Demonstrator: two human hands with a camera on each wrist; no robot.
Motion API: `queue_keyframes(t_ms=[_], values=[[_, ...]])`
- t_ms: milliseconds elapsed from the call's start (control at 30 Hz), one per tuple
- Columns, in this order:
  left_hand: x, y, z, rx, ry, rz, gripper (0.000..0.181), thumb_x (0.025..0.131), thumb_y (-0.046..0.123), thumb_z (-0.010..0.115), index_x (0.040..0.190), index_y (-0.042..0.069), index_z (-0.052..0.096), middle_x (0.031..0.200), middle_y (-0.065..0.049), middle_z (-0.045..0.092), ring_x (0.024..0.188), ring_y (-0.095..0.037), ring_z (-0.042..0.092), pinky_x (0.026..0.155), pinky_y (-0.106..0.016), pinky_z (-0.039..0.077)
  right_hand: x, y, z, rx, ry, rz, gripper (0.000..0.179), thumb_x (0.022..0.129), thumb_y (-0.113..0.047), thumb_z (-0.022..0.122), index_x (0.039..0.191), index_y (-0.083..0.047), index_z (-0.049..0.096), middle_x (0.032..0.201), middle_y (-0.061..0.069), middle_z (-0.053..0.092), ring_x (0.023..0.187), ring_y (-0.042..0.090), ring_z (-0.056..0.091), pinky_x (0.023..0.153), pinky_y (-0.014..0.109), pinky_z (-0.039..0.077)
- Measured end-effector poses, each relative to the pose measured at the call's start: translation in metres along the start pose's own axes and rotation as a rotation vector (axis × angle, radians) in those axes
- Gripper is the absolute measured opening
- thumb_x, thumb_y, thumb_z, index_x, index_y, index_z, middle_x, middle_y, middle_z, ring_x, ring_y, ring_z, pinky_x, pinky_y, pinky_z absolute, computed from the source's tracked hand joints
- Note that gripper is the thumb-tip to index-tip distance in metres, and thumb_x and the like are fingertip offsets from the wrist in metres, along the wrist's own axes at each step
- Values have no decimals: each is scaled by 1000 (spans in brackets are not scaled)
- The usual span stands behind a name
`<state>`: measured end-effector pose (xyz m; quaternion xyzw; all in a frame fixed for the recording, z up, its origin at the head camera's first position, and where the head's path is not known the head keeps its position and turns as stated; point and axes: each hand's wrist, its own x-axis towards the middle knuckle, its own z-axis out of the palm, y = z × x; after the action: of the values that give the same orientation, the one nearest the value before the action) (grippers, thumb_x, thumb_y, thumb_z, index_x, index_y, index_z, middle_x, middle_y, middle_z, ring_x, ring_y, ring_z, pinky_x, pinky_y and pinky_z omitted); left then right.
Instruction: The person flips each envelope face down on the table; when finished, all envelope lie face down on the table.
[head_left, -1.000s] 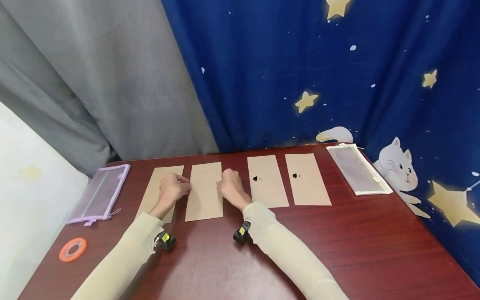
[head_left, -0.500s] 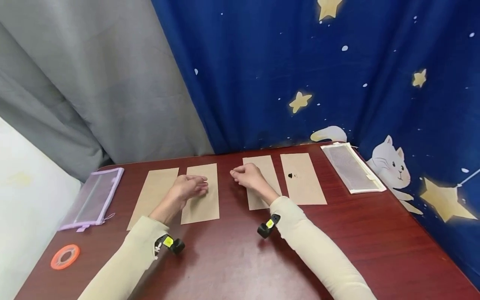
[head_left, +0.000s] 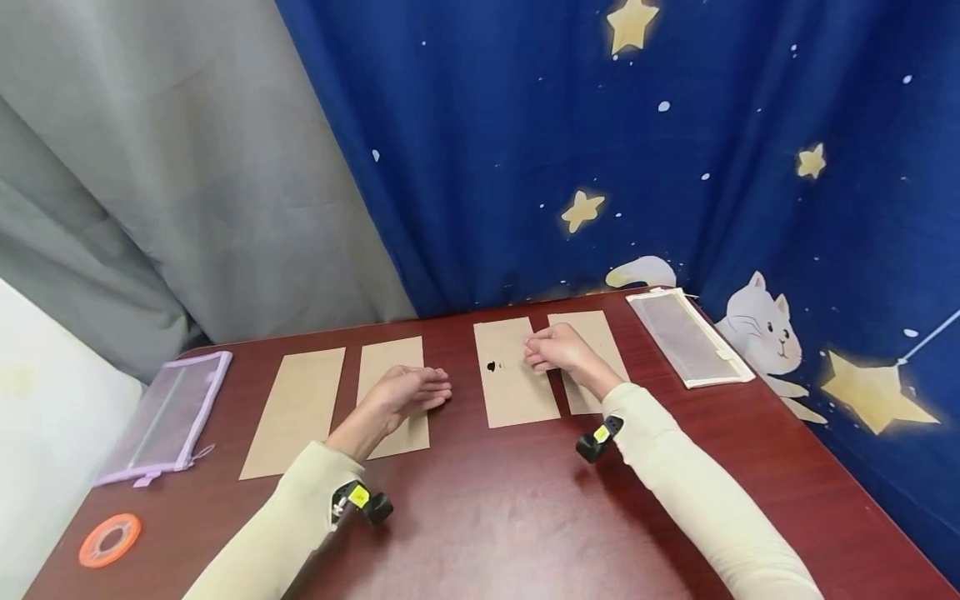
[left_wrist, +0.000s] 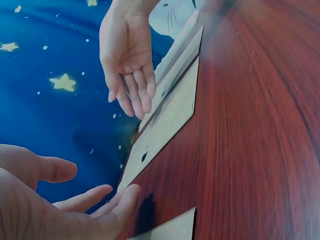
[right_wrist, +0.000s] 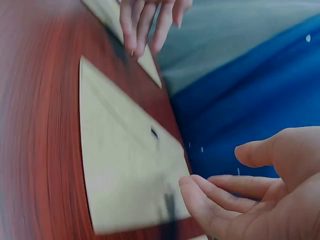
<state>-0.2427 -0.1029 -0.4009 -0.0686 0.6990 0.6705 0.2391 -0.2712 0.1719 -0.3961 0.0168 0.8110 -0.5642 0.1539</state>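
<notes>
Four flat brown paper pieces lie in a row on the table in the head view. My left hand [head_left: 405, 390] hovers over the right side of the second paper [head_left: 381, 357], fingers extended and holding nothing. To its left is the plain first paper [head_left: 294, 412]. The third paper [head_left: 517, 402] bears a small black hat print [head_left: 491, 367]. Above the gap between it and the fourth paper [head_left: 600, 337] is my right hand [head_left: 564, 350], which partly covers the fourth. In the wrist views, both the left hand [left_wrist: 75, 205] and the right hand [right_wrist: 255, 190] have relaxed, bare fingers.
A lilac-edged mesh zip pouch [head_left: 161, 421] lies at the table's left, with an orange tape roll [head_left: 110, 540] in front of it. Near the right back edge lies a white-edged mesh pouch [head_left: 686, 342]. Curtains [head_left: 480, 167] hang behind the dark red table [head_left: 495, 517].
Both hands have left the sides of the second paper and moved right. The right hand passed over the third paper toward the fourth. The head view has shifted slightly.
</notes>
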Motion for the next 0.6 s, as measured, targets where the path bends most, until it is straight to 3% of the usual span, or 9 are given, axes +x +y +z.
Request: queue_keyframes(t_ms=[133,300,433,600], values=[[3,-2,9,-10,-5,-3,41,104,10,50,137,-14,51,123,-25,66,101,-19,70,102,-33,57,-1,6,-16,-36,-5,48,45,106,-17,48,137,15,51,129,32,62,116,35,67,98,36,60],[10,-2,18,-44,7,-7,42,105,10,46,139,-14,48,131,-26,58,110,-24,64,113,-39,50,-2,11,-25,-8,-38,102,49,107,-21,48,138,17,48,128,32,61,106,27,69,99,36,59],[19,0,28,-120,15,-22,44,105,10,45,141,-14,46,140,-29,51,119,-30,59,117,-41,45,-2,14,-29,23,-42,127,49,107,-20,47,137,18,47,117,27,66,95,19,71,96,33,60],[26,5,40,-177,32,-26,45,105,10,45,143,-14,43,146,-30,45,130,-36,51,119,-41,43,-2,14,-27,42,-23,157,46,106,-22,50,131,16,55,99,16,71,76,8,68,79,22,63]])
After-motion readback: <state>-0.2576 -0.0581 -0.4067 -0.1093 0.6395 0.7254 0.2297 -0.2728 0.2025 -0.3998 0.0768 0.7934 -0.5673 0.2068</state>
